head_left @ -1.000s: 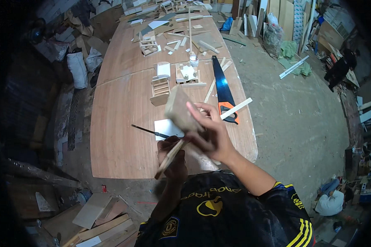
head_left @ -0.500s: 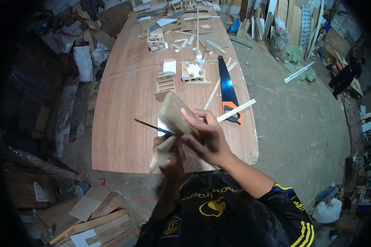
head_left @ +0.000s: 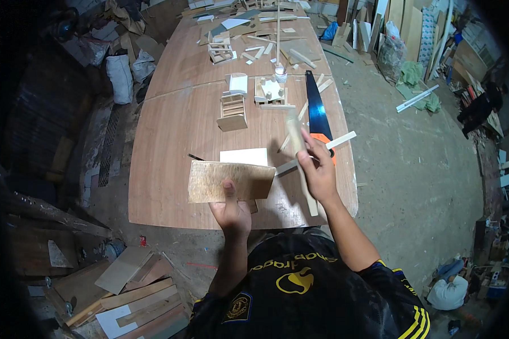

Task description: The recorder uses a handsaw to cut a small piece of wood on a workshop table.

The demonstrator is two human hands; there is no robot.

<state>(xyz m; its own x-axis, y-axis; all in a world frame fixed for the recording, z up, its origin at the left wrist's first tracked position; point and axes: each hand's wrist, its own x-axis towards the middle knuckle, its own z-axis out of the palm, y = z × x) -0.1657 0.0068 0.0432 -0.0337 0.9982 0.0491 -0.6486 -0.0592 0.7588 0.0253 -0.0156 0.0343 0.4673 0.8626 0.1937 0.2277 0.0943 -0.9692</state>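
Note:
My left hand [head_left: 229,209] grips a rectangular wooden board [head_left: 246,181] with the thumb on its face, above the table's near edge. Behind the board lie a white sheet [head_left: 243,155] and a thin black tool [head_left: 195,157], mostly hidden. My right hand [head_left: 318,172] holds a long, narrow wooden piece [head_left: 298,138], blurred at its upper end, beside a handsaw [head_left: 316,104] with an orange handle that my hand partly hides. A pale wooden strip [head_left: 341,140] crosses near the saw handle. Small wooden structures [head_left: 232,113] stand farther up the table.
The wooden table [head_left: 161,186] carries a jar with a long stick [head_left: 280,73] and several offcuts [head_left: 257,53]. Boards lean on the right [head_left: 407,37]; a board pile [head_left: 121,271] lies lower left. A person in dark clothes [head_left: 481,107] is at right.
The two pieces that overlapped in my hands have separated: the board has turned wide and moved down and left, while my right hand has moved up and right with the narrow piece.

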